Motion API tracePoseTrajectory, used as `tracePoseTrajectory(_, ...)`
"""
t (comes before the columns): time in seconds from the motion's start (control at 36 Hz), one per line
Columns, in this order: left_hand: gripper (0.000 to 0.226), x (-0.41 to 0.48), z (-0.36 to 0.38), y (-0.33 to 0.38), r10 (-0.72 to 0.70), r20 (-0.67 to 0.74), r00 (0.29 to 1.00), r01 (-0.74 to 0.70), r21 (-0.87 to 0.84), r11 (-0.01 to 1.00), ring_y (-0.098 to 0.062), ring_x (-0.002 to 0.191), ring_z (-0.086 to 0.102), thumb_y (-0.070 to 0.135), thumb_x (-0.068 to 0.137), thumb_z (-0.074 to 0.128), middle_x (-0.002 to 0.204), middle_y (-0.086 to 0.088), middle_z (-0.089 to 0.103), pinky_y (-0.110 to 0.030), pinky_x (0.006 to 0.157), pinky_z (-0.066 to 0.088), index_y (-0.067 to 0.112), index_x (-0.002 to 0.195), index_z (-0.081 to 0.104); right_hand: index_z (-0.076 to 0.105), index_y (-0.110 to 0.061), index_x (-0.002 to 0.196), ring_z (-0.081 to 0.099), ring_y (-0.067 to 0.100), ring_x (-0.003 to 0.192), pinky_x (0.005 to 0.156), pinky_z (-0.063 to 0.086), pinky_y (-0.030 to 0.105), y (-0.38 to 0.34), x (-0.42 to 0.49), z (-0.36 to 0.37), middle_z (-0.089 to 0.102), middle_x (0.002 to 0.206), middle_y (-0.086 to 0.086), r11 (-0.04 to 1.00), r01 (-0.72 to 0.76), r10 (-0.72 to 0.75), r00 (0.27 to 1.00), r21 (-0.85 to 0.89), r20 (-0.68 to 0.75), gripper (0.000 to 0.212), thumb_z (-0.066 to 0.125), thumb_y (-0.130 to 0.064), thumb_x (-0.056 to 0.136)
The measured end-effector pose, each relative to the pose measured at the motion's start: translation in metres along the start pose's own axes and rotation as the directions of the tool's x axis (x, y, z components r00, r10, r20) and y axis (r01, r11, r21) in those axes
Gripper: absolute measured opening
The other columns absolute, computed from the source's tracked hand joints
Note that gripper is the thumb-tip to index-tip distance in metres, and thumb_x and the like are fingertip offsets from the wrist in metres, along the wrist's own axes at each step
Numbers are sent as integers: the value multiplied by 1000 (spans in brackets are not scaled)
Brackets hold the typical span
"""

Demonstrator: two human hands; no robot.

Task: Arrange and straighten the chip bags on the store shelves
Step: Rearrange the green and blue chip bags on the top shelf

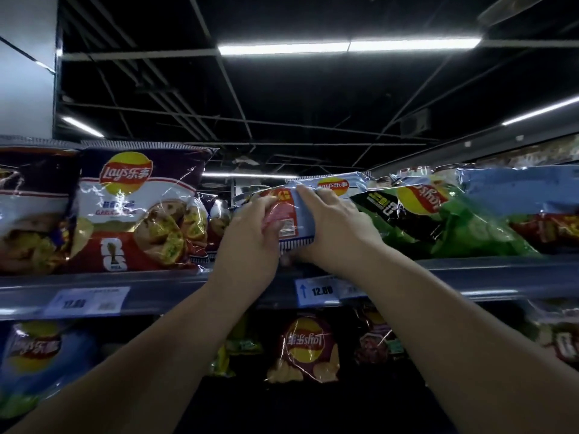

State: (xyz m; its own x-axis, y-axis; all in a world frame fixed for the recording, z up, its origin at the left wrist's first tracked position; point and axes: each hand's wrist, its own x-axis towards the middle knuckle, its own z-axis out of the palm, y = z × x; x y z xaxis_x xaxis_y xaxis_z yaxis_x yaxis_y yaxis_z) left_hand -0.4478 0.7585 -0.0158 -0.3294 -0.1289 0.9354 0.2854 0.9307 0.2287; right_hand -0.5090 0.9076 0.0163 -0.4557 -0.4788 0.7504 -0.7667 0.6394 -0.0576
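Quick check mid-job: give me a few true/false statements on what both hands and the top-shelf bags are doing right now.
1. Both hands hold the light blue bag. True: left hand and right hand each have a grip on it.
2. The green bag stands upright. False: it lies tipped over, logo upside down.
3. The garlic bag stands upright, facing out. True.
4. The price tag reads 9.00. False: it reads 12.00.

Black open-grid ceiling (282, 98) overhead w/ lit fluorescent tube lights (347, 46). White wall (26, 64) at upper left. Blue price tag (316, 291) reading 12.00 at centre, 2nd price label (89, 300) to its left, blurred.
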Motion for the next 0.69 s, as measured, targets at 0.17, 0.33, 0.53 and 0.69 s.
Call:
tracePoseTrajectory(0.17,30,-2,-14,14,-111,-80,991,66,-435,898,19,87,59,22,99,59,114,17,56,-5,67,45,19,127,49,48,-32,132,59,27,109,85,51,42,6,9,-14,58,124,-1,999,41,-41,985,-3,-168,64,79,-48,78)
tracePoseTrajectory(0.33,113,18,-38,-1,45,148,988,-6,-254,967,-3,132,42,54,56,87,147,14,35,-27,106,39,40,149,24,60,-27,89,60,28,79,69,52,40,19,22,-46,57,78,-4,993,39,-2,951,113,-310,16,58,-42,83)
tracePoseTrajectory(0.53,117,51,-41,1,190,298,935,-124,-226,966,-2,127,53,44,52,97,138,21,54,-39,104,48,47,147,30,66,-26,87,65,19,87,80,53,39,15,26,-71,70,87,-6,977,101,-39,950,187,-310,14,55,-30,95)
tracePoseTrajectory(0.69,77,51,-32,4,28,86,996,-3,-271,963,11,98,56,28,57,96,105,26,61,-18,85,47,40,116,50,57,-31,134,57,17,122,103,46,45,18,7,-76,62,134,-6,976,-32,150,819,217,-554,54,59,-63,90)
